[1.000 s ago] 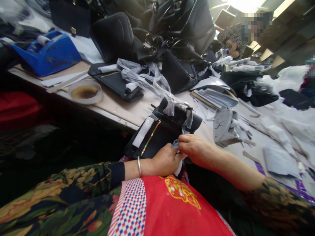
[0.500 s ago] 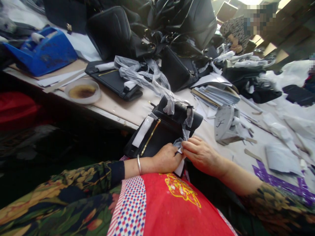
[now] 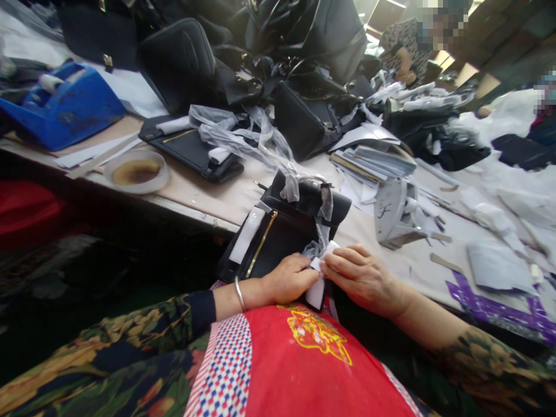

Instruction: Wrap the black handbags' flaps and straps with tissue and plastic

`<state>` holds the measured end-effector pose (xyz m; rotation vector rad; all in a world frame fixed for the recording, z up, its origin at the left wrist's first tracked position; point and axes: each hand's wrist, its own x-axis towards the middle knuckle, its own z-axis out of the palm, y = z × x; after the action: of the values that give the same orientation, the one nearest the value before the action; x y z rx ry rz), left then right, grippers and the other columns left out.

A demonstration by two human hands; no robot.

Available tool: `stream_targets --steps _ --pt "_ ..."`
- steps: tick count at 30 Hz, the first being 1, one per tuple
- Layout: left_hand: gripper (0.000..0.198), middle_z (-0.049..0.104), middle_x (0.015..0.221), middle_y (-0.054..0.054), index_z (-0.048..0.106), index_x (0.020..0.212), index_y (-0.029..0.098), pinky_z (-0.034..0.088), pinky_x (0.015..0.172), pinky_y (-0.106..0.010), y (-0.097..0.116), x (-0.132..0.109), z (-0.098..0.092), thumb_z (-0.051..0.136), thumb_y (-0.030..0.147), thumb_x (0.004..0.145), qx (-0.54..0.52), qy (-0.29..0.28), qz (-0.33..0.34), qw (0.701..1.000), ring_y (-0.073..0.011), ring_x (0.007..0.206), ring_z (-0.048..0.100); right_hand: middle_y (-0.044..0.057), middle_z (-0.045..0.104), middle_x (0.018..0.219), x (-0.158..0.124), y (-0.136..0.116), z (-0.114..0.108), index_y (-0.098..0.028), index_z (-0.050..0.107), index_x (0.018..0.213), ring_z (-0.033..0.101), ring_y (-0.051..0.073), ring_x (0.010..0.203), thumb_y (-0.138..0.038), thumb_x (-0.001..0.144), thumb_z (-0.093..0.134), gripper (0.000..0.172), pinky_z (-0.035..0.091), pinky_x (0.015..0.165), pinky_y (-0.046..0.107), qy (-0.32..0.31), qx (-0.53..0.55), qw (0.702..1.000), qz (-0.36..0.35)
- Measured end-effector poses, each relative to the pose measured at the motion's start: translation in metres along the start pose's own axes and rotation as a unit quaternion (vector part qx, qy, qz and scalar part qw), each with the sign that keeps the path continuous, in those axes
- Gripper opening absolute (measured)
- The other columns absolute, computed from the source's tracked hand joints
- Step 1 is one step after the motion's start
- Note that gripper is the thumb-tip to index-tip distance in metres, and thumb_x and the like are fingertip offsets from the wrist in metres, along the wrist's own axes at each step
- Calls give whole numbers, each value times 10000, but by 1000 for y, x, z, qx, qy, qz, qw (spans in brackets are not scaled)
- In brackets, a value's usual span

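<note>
A black handbag (image 3: 289, 229) with a gold zip (image 3: 262, 243) leans against the table edge and my lap. White wrapping strips cover parts of it; one strip (image 3: 247, 234) lies beside the zip. Clear plastic film (image 3: 324, 217) runs down its right side. My left hand (image 3: 293, 278) is closed at the bag's lower right, thumb and fingers pinching a white wrapping strip (image 3: 316, 265). From the right, my right hand (image 3: 365, 277) grips the same strip, its fingers bent together. The fingertips partly hide what lies under the strip.
On the table (image 3: 208, 208) are a blue tape dispenser (image 3: 82, 104), a round dish (image 3: 136, 172) with brown residue and a white tape dispenser (image 3: 393, 214). Another wrapped black bag (image 3: 186, 150) lies behind, below piled black bags (image 3: 178, 63). Further back is another person (image 3: 402, 52).
My right hand has shifted slightly right, and more of the white strip shows between my hands. The whole view has slid a little to the left.
</note>
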<state>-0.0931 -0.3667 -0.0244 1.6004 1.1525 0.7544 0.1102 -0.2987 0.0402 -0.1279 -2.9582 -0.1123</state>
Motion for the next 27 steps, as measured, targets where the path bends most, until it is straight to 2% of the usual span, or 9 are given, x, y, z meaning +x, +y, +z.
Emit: stream_targets --steps 4,7,11,14,18,27 --pt "402 654 749 -38 608 699 165 457 738 -273 0 0 0 391 320 999 -31 18 -28 999 -164 747 585 81 728 1095 -5 -1 6 -178 691 1139 626 231 1029 -108 972 578 214 453 858 370 20 5 999 27" --pt "371 664 777 -43 651 743 156 458 707 -275 1 -1 3 441 338 988 -29 52 -49 997 -166 748 595 91 721 1094 -10 -13 12 -213 689 1172 637 246 1030 -118 954 600 254 482 841 387 59 30 993 100" --pt "349 656 789 -53 670 765 151 447 702 -287 3 -2 6 456 323 980 -4 78 -61 995 -173 759 604 136 670 1067 -11 -40 23 -201 642 1256 646 265 964 -188 928 657 329 561 816 419 149 83 952 254" --pt "355 649 799 -60 661 773 150 445 724 -298 3 -2 7 434 316 989 5 71 -53 996 -180 778 602 133 657 1044 -7 -57 31 -207 611 1279 655 262 933 -183 926 668 359 596 808 421 190 102 924 315" --pt "374 636 796 -61 642 778 155 454 752 -306 2 -2 7 399 324 1008 13 50 -30 998 -186 789 589 132 668 1023 -2 -60 35 -186 628 1239 660 242 918 -118 936 634 311 608 812 396 202 124 921 310" --pt "386 669 896 -104 657 907 128 480 829 -335 -3 -7 9 331 294 1032 53 31 -19 998 -208 854 605 103 676 961 2 -39 40 -185 657 1204 642 214 871 -132 971 571 255 594 786 383 187 176 936 242"
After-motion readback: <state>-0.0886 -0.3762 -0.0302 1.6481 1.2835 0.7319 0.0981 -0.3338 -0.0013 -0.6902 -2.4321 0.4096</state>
